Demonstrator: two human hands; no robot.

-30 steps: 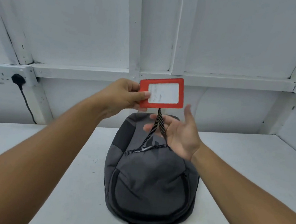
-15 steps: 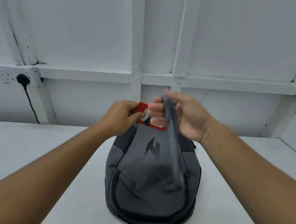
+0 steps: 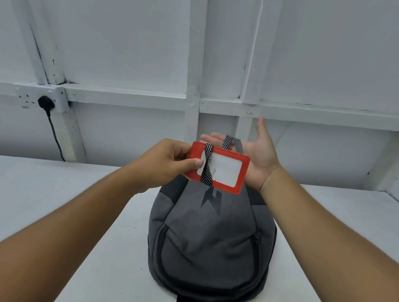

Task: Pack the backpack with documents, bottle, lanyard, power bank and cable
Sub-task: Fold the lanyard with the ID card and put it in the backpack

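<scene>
A grey backpack [image 3: 212,239] lies flat on the white table [image 3: 67,199], its top end pointing away from me. Above that top end my left hand [image 3: 165,163] pinches the left edge of a red badge holder [image 3: 225,171] with a clear window. The striped lanyard strap [image 3: 207,166] is wound across the holder's face and runs up over my right hand [image 3: 257,156]. My right hand is behind the holder, palm up, fingers straight and thumb raised, with the strap draped over the fingers. No documents, bottle, power bank or cable are in view.
A white panelled wall with a ledge [image 3: 294,113] rises right behind the table. At the left a black plug [image 3: 45,102] sits in a wall socket, its cable hanging down to the table's back edge.
The strap has been wound across the face of the badge holder, which now faces me. My right hand went from gripping the strap to lying flat behind the holder.
</scene>
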